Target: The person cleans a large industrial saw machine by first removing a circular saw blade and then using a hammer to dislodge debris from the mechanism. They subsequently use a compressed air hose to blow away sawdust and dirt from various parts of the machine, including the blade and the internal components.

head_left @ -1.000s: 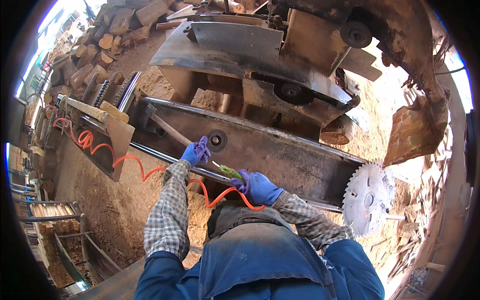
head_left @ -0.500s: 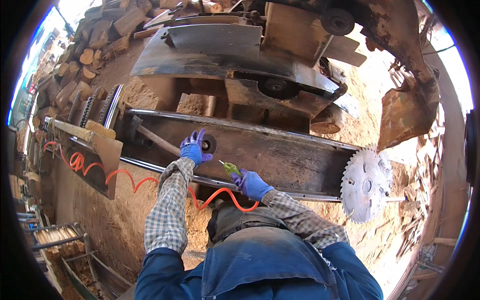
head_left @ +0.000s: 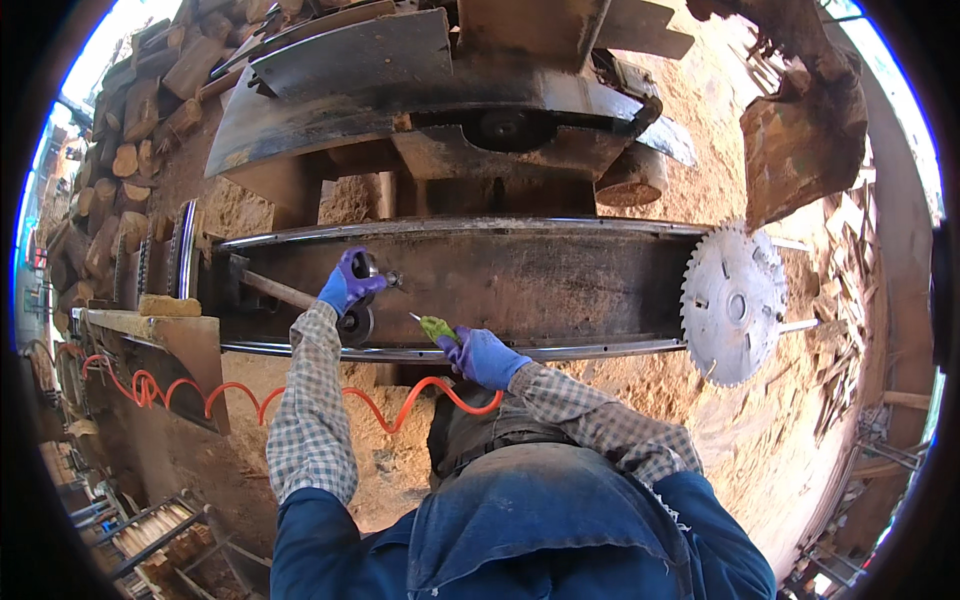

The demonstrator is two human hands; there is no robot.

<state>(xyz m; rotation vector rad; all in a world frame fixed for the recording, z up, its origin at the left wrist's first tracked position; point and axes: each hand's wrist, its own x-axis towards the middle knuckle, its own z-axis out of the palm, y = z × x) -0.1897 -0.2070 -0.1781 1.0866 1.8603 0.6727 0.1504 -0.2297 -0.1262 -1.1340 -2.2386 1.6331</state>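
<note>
"While the steel channel point(head_left: 560, 275) is stained rust-brown and edged by smooth, bright rails point(head_left: 600, 349), what is held over it?"

"A dark, round metal piece point(head_left: 367, 265) is gripped by the left hand point(head_left: 347, 285), its rim enclosed by thumb and bent fingers; how tightly cannot be told. Just below, by the near rail, a second dark disc point(head_left: 356, 326) is seen, and a small metal stub point(head_left: 394, 280) is found beside the fingertips."

"And the right hand point(head_left: 485, 357)?"

"It is wrapped closed around a green-handled tool point(head_left: 437, 328), whose thin, pale tip is pointed leftward (whether the coiled orange hose point(head_left: 430, 382) is joined to it cannot be told)."

"How are the arms posed?"

"Both are extended forward in checked cloth sleeves point(head_left: 312, 410), the left reached farther, the right angled inward. Near the left hand, a wood-handled hammer point(head_left: 283, 290) is laid in the channel; at its right end, a pale, toothed saw blade point(head_left: 733, 305) is set, flat and slotted."
</note>
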